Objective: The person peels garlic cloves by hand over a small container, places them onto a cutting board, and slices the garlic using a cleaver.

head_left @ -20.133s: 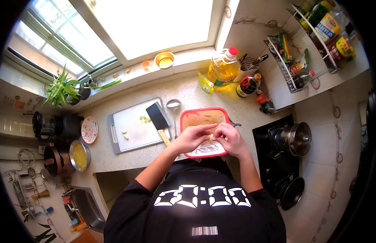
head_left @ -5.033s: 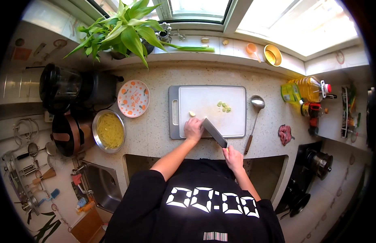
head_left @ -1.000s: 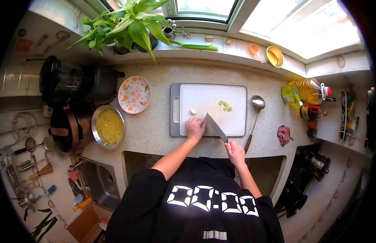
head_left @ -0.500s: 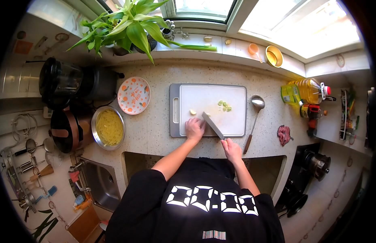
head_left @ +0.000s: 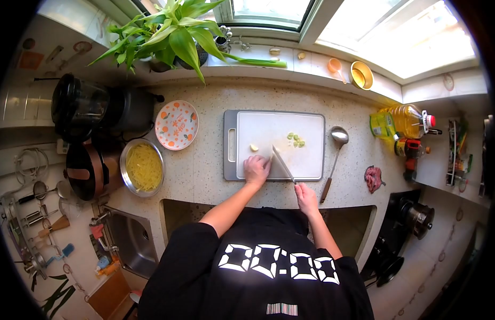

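Observation:
My left hand (head_left: pixel 257 169) rests on the lower left part of the white cutting board (head_left: pixel 306 120), its fingers curled over something small that they mostly hide. In my right hand (head_left: pixel 306 197) is the handle of a kitchen knife (head_left: pixel 282 164). The blade stands nearly on edge over the board, its tip just right of my left fingertips. A pale garlic piece (head_left: pixel 254 148) lies above my left hand. Several pale green slices (head_left: pixel 296 140) sit at the board's upper right.
A ladle (head_left: pixel 339 136) and raw meat (head_left: pixel 374 178) lie right of the board. Leftward are a patterned plate (head_left: pixel 177 125) and a bowl of yellow shreds (head_left: pixel 144 167). An oil bottle (head_left: pixel 409 120) stands at the right, near the stove (head_left: pixel 389 234).
Compared with the oldest frame, the red-rimmed container is gone from view, and my hands are at the board with the knife. Over the last second the blade has shifted slightly and turned more edge-on.

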The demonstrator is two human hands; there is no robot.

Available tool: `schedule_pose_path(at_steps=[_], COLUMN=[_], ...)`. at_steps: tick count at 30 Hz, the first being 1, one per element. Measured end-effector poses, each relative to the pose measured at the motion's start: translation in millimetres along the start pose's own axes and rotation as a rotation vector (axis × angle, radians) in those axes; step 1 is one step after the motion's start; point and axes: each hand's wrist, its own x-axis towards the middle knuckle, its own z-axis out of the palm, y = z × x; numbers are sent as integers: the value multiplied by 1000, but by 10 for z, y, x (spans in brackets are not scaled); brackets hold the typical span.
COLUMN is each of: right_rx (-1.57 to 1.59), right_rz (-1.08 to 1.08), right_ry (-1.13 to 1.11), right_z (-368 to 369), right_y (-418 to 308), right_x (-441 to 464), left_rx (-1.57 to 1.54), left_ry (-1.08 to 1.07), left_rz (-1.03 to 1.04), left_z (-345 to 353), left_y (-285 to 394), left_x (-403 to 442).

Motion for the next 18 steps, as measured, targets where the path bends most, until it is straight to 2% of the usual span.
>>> schedule_pose_path(at_steps=[8,18], right_rx=[-249,-303], right_rz=[-29,-62], right_ry=[-33,26], right_z=[-119,-63], right_y=[-138,-159], right_x=[-169,-194], left_rx=[53,85], left_ry=[-87,-119], left_rz=[-2,0], left_z=[-28,-5], left_y=[-31,-75], left_x=[1,-13])
